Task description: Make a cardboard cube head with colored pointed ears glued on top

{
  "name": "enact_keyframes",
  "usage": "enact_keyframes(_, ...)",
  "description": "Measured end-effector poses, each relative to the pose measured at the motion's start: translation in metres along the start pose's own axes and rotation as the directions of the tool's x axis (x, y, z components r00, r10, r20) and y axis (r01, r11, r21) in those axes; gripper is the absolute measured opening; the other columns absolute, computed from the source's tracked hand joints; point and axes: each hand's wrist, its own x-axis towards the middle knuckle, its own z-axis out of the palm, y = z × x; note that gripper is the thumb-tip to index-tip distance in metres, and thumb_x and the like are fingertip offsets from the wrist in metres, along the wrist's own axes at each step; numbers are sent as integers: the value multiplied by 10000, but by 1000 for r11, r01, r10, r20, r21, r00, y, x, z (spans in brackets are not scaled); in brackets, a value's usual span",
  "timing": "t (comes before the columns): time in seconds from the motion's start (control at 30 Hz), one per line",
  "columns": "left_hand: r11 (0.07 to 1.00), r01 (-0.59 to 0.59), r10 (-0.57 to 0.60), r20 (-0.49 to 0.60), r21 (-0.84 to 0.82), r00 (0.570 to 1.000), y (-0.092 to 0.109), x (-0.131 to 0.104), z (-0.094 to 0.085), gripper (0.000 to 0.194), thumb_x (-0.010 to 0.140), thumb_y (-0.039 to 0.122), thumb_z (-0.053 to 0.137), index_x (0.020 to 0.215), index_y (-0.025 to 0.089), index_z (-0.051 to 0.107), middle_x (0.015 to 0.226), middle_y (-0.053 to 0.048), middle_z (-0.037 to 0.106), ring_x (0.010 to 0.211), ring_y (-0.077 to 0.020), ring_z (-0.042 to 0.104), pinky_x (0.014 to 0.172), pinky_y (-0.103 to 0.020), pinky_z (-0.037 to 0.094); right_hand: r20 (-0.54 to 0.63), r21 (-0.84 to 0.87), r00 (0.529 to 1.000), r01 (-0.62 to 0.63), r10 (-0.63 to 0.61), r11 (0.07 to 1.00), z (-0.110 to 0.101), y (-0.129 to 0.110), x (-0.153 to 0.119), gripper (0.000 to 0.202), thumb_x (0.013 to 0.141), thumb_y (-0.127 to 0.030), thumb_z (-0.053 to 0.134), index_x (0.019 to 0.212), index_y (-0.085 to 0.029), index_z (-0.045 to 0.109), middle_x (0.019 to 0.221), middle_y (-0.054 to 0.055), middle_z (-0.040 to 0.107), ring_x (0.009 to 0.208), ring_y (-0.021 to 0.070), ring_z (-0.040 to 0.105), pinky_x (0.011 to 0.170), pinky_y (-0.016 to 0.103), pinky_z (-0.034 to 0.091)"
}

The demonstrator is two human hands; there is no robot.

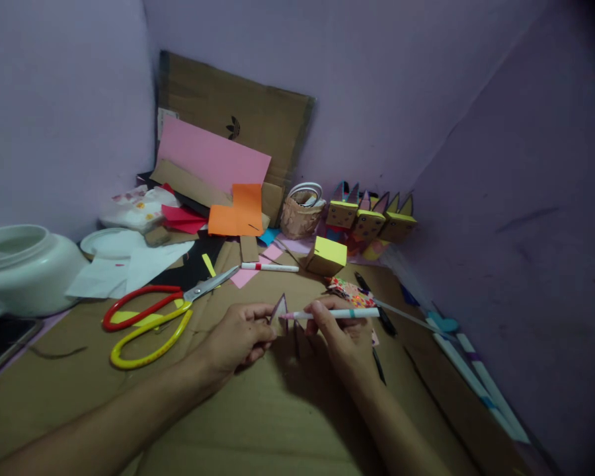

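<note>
Between the fingertips of my left hand (245,334) is a small pointed cardboard piece (279,315) with a dark outline. My right hand (344,334) grips a white marker (334,315) with a teal band, its pinkish tip touching or very close to the cardboard piece. Just below, on the cardboard sheet (228,423), lies a second dark-edged pointed piece (302,340), partly in shadow. Left of my left hand rest large scissors (178,301) with one red and one yellow handle, their blades apart.
A yellow-topped box (326,256) stands ahead, with several eared cardboard boxes (369,221) behind it. A white teapot-like vessel (30,264) is at the left. Orange paper (238,215), a brown holder (301,218) and a red-banded marker (270,267) lie further back. More markers (476,380) line the right wall.
</note>
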Motion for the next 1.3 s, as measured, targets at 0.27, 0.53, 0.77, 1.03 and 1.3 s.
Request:
enact_keyframes(0.27, 1000, -16, 16, 15, 3, 1000, -3, 1, -2, 270, 645, 236, 587, 895, 145, 635, 477, 74, 436, 334, -24, 279, 340, -161, 139, -7, -13, 1000, 0, 0, 1000, 0, -1, 0, 248, 808, -344, 568, 651, -165, 637, 486, -8, 577, 452, 125, 536, 434, 222, 405)
enact_keyframes(0.53, 998, 3, -3, 11, -58, 1000, -4, 3, -4, 171, 613, 210, 582, 771, 151, 606, 507, 55, 482, 353, -20, 324, 355, -153, 171, 15, -9, 1000, 3, -3, 1000, 1, -2, -1, 261, 819, -338, 558, 632, -168, 621, 507, -7, 569, 476, 122, 530, 464, 223, 405)
enact_keyframes(0.77, 1000, 3, -3, 28, -19, 1000, -1, 2, -4, 108, 578, 217, 552, 660, 146, 559, 492, 47, 487, 341, -18, 327, 348, -153, 176, 103, 63, 992, -83, 76, 995, 4, 1, -5, 249, 810, -357, 576, 661, -164, 623, 484, -20, 549, 413, 99, 480, 400, 200, 354)
enact_keyframes(1.03, 1000, 15, -15, 18, 25, 1000, 1, 2, -2, 176, 557, 255, 554, 693, 145, 574, 465, 52, 488, 316, -22, 321, 321, -147, 169, 47, 38, 998, -45, 43, 998, 4, 1, -4, 235, 814, -350, 569, 680, -168, 632, 513, -14, 572, 469, 111, 520, 447, 203, 387)
enact_keyframes(1.3, 999, 3, -4, 11, 51, 1000, 4, 1, -1, 207, 553, 240, 539, 729, 141, 588, 448, 61, 483, 316, -28, 331, 315, -141, 191, 73, 49, 996, -59, 56, 997, 5, 2, -5, 246, 815, -357, 576, 676, -160, 626, 513, -13, 567, 451, 99, 502, 426, 191, 372)
